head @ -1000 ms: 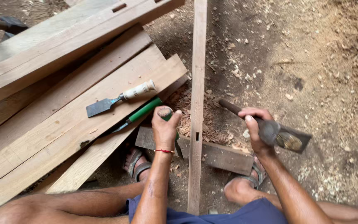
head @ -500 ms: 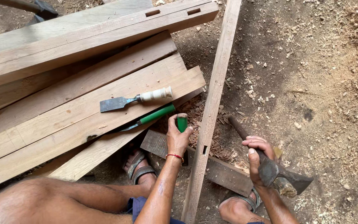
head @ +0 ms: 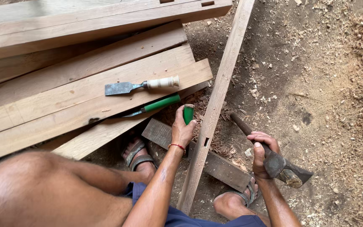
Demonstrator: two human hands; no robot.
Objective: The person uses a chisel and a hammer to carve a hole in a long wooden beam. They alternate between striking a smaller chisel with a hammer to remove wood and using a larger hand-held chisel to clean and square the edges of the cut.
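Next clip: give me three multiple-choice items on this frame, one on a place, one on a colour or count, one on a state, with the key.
1. Where does the cream-handled chisel lie?
A. on the stacked planks
B. on the dirt
C. in the right hand

2. What colour is the handle in the left hand?
A. red
B. green
C. cream

3. How is the hatchet held?
A. lying loose on the ground
B. gripped by the right hand close to its head
C. gripped by both hands

Key: 1 A, it rests flat on a plank, apart from both hands. 2 B, a green handle sticks up out of the fist. 3 B, the right fingers wrap the haft just by the head, and the left hand is elsewhere.
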